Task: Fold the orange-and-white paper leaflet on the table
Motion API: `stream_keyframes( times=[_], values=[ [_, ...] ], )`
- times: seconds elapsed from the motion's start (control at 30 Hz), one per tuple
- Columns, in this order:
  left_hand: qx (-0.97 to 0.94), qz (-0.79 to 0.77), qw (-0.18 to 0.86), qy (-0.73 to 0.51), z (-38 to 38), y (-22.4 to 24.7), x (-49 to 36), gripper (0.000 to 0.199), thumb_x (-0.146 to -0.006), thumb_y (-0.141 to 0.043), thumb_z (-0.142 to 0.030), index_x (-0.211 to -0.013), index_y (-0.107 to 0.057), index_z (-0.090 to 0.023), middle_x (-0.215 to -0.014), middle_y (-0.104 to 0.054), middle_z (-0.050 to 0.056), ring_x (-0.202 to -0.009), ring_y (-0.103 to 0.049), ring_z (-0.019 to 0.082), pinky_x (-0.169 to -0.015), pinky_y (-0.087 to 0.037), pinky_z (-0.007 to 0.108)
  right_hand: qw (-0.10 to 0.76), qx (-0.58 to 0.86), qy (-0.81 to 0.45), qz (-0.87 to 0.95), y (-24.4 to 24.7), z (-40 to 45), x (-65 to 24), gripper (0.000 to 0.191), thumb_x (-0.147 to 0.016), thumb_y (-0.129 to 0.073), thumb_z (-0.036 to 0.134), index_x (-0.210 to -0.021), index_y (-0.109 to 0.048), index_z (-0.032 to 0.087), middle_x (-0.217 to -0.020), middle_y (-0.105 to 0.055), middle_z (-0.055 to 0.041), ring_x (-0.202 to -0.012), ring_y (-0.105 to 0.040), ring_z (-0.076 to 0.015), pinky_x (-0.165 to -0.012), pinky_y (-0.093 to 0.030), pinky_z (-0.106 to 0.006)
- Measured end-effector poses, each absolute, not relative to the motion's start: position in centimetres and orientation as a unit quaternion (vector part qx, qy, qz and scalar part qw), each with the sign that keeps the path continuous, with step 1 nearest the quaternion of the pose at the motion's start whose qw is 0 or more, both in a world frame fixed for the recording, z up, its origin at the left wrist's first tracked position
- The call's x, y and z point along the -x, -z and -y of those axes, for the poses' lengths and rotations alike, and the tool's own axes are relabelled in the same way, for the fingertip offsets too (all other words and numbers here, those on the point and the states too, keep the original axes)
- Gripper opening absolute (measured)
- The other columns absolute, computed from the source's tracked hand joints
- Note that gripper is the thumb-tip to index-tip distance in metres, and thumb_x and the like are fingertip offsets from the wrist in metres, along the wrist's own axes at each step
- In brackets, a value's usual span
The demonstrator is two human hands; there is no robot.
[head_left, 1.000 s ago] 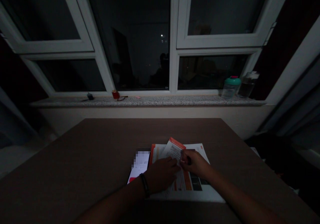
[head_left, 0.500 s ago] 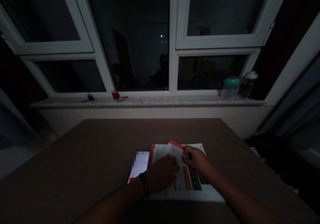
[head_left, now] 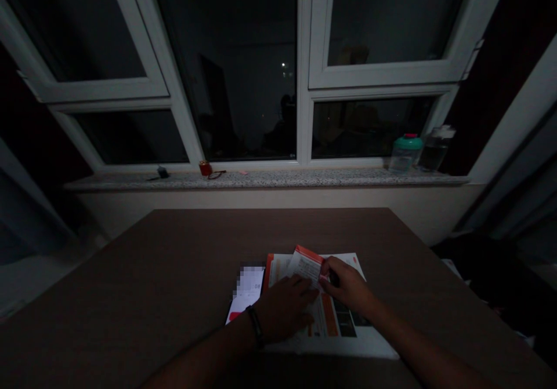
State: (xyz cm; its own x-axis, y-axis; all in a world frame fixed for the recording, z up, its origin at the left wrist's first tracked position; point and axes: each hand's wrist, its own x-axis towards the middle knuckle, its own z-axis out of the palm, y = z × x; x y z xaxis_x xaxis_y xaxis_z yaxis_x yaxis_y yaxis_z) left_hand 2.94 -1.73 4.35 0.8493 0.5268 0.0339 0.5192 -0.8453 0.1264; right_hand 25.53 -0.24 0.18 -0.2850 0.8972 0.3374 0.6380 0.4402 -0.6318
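Note:
A printed booklet or leaflet with orange blocks and dark pictures lies near the table's front edge. On top of it, a turned-over or separate paper sheet with an orange-red upper edge sits at a slant; I cannot tell whether it is attached. My left hand, wearing a dark wristband, rests palm down on the papers with its fingers stretched out. The sheet's right edge is pinched between the thumb and fingers of my right hand. Just left of the booklet lies a phone with a lit screen, partly behind my left hand.
The brown table reaches toward a stone windowsill. On the sill stand a teal-lidded bottle, a clear bottle, a small red jar and a small dark bottle. The room is dim.
The whole view has shifted slightly, so things appear a little lower and further right. Both hands keep nearly the same places on the papers. Digits on the phone screen have changed.

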Motion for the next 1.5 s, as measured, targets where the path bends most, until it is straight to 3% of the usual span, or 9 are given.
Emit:
stream_keyframes(
  times=[0.3, 0.67, 0.93, 1.2, 1.5],
  values=[
    [-0.961, -0.265, 0.075, -0.017, 2.1, -5.1, -3.1, 0.051, -0.086, -0.067, -0.039, -0.129, -0.044, -0.022, -0.125, -0.053, 0.01, -0.113, -0.048, 0.029, -0.092, -0.043, 0.04, 0.326, 0.46, -0.218, 0.797, -0.8, 1.0, -24.9, 0.015, -0.078, -0.057, 0.01, -0.082, -0.049, 0.022, -0.083, -0.056, 0.001, -0.075, -0.053, -0.0158, -0.065, -0.039, -0.024],
    [-0.961, -0.262, 0.082, -0.043, 1.7, -4.6, -3.1, 0.039, -0.086, -0.068, -0.032, -0.121, -0.053, -0.023, -0.118, -0.056, 0.006, -0.11, -0.05, 0.026, -0.09, -0.044, 0.036, 0.31, 0.449, -0.208, 0.812, -0.4, 0.8, -25.1, 0.017, -0.075, -0.057, 0.009, -0.08, -0.046, 0.021, -0.08, -0.054, 0.001, -0.072, -0.052, -0.0153, -0.062, -0.036, -0.023],
    [-0.957, -0.276, 0.057, -0.066, 1.2, -3.7, -3.3, 0.032, -0.086, -0.07, -0.032, -0.112, -0.054, -0.023, -0.118, -0.053, 0.005, -0.11, -0.049, 0.025, -0.091, -0.044, 0.035, 0.266, 0.432, -0.113, 0.854, -0.8, 0.7, -24.9, 0.014, -0.077, -0.055, 0.01, -0.079, -0.049, 0.022, -0.086, -0.056, -0.0022, -0.083, -0.053, -0.0189, -0.072, -0.039, -0.027],
    [-0.951, -0.296, 0.064, -0.067, 1.9, -3.6, -3.6, 0.031, -0.088, -0.068, -0.026, -0.116, -0.053, -0.023, -0.129, -0.05, 0.006, -0.118, -0.047, 0.026, -0.1, -0.04, 0.04, 0.28, 0.487, -0.046, 0.826, -0.4, -0.6, -25.0, 0.01, -0.085, -0.047, 0.012, -0.082, -0.05, 0.021, -0.084, -0.055, -0.0031, -0.08, -0.054, -0.0189, -0.069, -0.039, -0.027],
    [-0.951, -0.294, 0.073, -0.067, 2.2, -3.6, -3.8, 0.03, -0.09, -0.065, -0.026, -0.117, -0.054, -0.022, -0.13, -0.053, 0.007, -0.121, -0.048, 0.026, -0.103, -0.04, 0.039, 0.307, 0.454, -0.12, 0.828, -0.1, -0.2, -24.9, 0.014, -0.078, -0.048, 0.008, -0.078, -0.046, 0.022, -0.078, -0.055, 0.0, -0.072, -0.053, -0.0164, -0.066, -0.038, -0.025]
  ],
)
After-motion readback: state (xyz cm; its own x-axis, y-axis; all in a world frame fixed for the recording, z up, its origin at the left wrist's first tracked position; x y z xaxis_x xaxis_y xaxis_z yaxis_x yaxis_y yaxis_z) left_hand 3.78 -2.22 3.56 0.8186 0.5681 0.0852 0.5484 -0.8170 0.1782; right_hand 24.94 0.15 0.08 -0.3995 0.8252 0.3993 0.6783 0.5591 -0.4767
